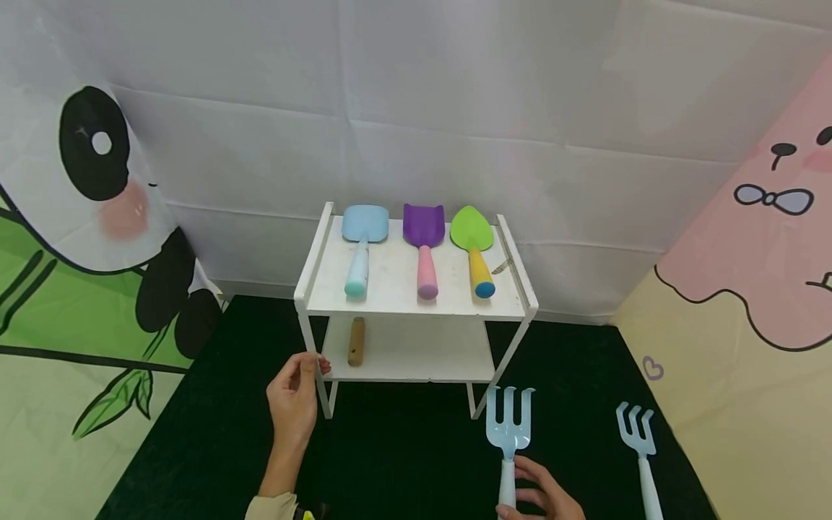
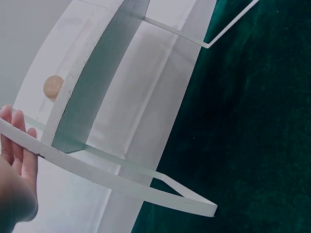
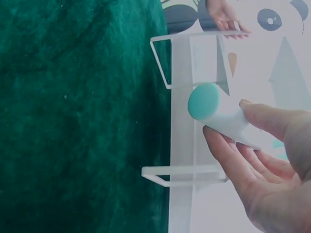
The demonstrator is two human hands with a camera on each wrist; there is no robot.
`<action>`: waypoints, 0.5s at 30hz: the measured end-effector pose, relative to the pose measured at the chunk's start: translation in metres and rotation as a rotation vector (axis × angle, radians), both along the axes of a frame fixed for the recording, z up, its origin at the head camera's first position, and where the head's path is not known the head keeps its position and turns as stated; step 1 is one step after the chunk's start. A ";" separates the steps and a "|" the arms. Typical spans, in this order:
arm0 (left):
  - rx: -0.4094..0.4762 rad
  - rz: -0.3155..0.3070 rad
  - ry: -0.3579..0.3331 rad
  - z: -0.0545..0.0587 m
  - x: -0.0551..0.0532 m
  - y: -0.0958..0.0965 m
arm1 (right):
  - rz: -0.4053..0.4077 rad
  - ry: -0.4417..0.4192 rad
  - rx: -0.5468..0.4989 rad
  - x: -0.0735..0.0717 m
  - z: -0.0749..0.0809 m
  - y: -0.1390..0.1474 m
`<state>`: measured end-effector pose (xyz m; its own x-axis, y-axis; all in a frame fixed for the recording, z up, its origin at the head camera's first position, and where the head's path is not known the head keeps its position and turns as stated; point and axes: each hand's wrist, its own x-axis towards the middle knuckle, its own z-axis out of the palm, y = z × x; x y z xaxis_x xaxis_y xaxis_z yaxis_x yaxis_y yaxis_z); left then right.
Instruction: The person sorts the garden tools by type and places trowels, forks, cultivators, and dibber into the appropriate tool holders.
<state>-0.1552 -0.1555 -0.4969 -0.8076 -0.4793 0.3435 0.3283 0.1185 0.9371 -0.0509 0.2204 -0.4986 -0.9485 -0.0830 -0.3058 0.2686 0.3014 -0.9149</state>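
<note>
My left hand (image 1: 295, 399) grips the left front leg of a small white two-tier shelf (image 1: 396, 292); in the left wrist view its fingers (image 2: 18, 141) pass behind the white bar (image 2: 104, 175). In front of the shelf's right side, my right hand (image 1: 547, 492) holds a light-blue hand fork (image 1: 509, 435) by its handle, tines pointing away from me. The right wrist view shows thumb and fingers around the pale handle (image 3: 233, 121), its turquoise end toward the camera. On the top tier lie a blue spatula-shaped shovel (image 1: 365, 224), a purple scoop (image 1: 424, 225) with pink handle, and a green trowel (image 1: 471, 228) with yellow handle.
A short wooden handle-like piece (image 1: 356, 341) lies at the left of the lower tier. To the right, a second light-blue hand fork (image 1: 640, 437) lies on the dark green cloth (image 1: 572, 390). White and cartoon-printed sheets (image 1: 442, 94) surround the area.
</note>
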 end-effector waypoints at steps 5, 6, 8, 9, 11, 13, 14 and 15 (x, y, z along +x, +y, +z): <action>0.003 -0.008 0.010 0.000 0.000 0.000 | 0.075 0.018 -0.004 -0.002 0.011 -0.010; 0.004 -0.007 0.010 0.000 0.000 0.000 | 0.089 0.023 -0.008 -0.003 0.014 -0.012; 0.000 -0.003 0.005 -0.001 0.000 0.000 | 0.114 0.035 -0.015 -0.005 0.017 -0.016; -0.001 -0.001 0.002 -0.001 0.000 0.000 | 0.128 0.040 -0.018 -0.006 0.019 -0.018; -0.003 0.001 -0.003 -0.002 -0.001 -0.001 | 0.156 0.060 -0.017 -0.009 0.021 -0.021; -0.003 0.000 -0.007 -0.003 -0.001 -0.001 | 0.183 0.084 -0.012 -0.012 0.022 -0.024; -0.002 -0.002 -0.006 -0.003 -0.001 -0.001 | 0.197 0.100 -0.009 -0.013 0.023 -0.025; 0.003 -0.005 -0.003 -0.003 -0.001 -0.001 | 0.211 0.118 -0.007 -0.015 0.024 -0.026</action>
